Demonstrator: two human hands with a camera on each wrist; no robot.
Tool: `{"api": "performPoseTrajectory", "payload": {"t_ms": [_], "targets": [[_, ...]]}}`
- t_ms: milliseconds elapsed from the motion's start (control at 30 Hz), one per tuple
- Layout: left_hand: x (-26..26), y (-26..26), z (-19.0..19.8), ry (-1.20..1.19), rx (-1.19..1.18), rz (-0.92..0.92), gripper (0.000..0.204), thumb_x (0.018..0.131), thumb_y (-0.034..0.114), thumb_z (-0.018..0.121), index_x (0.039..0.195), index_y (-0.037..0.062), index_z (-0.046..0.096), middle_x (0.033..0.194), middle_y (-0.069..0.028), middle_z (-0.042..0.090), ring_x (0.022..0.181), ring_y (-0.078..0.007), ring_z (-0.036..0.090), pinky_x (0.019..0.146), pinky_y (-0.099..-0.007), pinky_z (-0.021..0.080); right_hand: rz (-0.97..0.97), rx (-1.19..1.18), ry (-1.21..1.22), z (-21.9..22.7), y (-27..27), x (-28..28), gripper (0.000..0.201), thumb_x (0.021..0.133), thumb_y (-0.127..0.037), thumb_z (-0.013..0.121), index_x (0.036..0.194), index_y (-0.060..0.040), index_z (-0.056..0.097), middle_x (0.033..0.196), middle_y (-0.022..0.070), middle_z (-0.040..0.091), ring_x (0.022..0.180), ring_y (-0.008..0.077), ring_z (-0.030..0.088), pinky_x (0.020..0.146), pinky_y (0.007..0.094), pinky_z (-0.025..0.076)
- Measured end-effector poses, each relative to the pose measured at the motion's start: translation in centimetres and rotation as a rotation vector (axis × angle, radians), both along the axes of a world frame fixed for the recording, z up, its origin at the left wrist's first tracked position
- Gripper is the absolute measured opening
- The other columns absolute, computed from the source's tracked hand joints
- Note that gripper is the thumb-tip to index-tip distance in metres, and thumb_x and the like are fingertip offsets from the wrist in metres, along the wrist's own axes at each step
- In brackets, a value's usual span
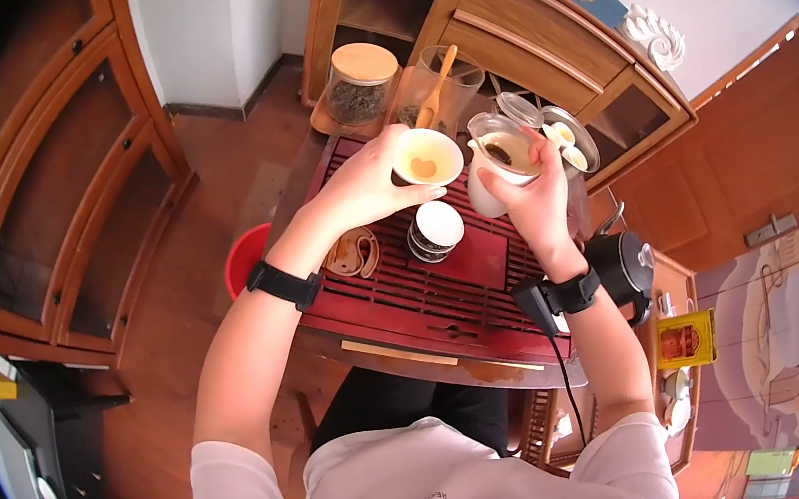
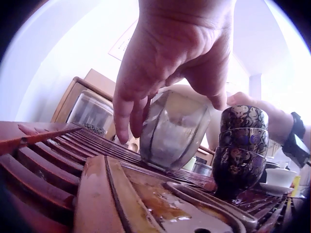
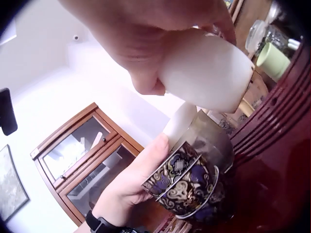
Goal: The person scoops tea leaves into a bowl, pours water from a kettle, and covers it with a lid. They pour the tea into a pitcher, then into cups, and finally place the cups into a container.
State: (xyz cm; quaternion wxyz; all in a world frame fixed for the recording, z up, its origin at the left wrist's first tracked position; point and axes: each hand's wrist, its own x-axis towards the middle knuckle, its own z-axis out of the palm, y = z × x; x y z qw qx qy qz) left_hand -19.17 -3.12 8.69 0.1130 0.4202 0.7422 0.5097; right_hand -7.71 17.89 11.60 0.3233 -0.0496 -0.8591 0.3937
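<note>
My left hand (image 1: 366, 188) grips a small white bowl (image 1: 427, 153) by its side, with pale yellow liquid inside. Right beneath that bowl is a faceted glass vessel (image 2: 175, 133), overlapped by it in the wrist views and hidden in the head view. My right hand (image 1: 532, 197) holds a white cup (image 3: 209, 73) with dark contents, its body tilted, close beside the bowl. Between the hands, nearer the body, stands a stack of black cups (image 2: 240, 145) with gold and purple patterns and white insides.
A red slatted tea tray (image 1: 399, 322) lies beneath everything. A wooden-lidded tea jar (image 1: 362, 83) and a wooden scoop (image 1: 435, 93) in a glass stand behind. A tan ornament (image 1: 353, 254) sits left, a black kettle (image 1: 621, 266) and a yellow box (image 1: 686, 341) right.
</note>
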Motion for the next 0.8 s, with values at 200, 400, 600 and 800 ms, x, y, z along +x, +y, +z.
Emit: {"api": "performPoseTrajectory", "payload": {"t_ms": [200,400,600,800], "targets": [[-0.1,0.1,0.4,0.012,-0.029,-0.030,0.076,0.083,0.032,0.083,0.140,0.0036,0.042,0.132,-0.0163,0.058,0.127,-0.0254,0.055,0.107,-0.0394,0.043,-0.144,0.053,0.001,-3.5,1.8,0.5,0.059,0.069,-0.024,0.090,0.093,-0.0041,0.039,0.128,0.0265,0.058,0.110,0.0339,0.059,0.095,0.0407,0.049],[-0.1,0.2,0.0,0.015,-0.016,-0.007,0.075,0.085,0.031,0.082,0.141,0.0032,0.041,0.133,-0.0142,0.058,0.127,-0.0238,0.054,0.108,-0.0394,0.043,-0.247,-0.047,-0.090,-3.9,1.5,0.5,0.061,0.066,-0.024,0.092,0.095,-0.0019,0.042,0.128,0.0261,0.058,0.109,0.0330,0.058,0.094,0.0395,0.048],[-0.3,0.5,-0.4,0.076,0.001,0.000,0.073,0.083,0.031,0.084,0.137,0.0028,0.043,0.127,-0.0155,0.062,0.122,-0.0238,0.059,0.104,-0.0381,0.046,-0.170,-0.118,-0.052,-3.9,0.9,1.3,0.060,0.065,-0.019,0.091,0.094,-0.0024,0.042,0.134,0.0286,0.053,0.115,0.0388,0.055,0.101,0.0414,0.046],[-0.4,0.5,-0.4,0.070,-0.030,0.019,0.073,0.083,0.028,0.085,0.136,0.0028,0.042,0.126,-0.0152,0.062,0.120,-0.0220,0.059,0.103,-0.0390,0.047,-0.185,0.038,-0.043,-3.7,0.6,1.8,0.056,0.062,-0.011,0.086,0.096,-0.0025,0.043,0.116,0.0249,0.051,0.122,0.0433,0.049,0.100,0.0443,0.045]]}}
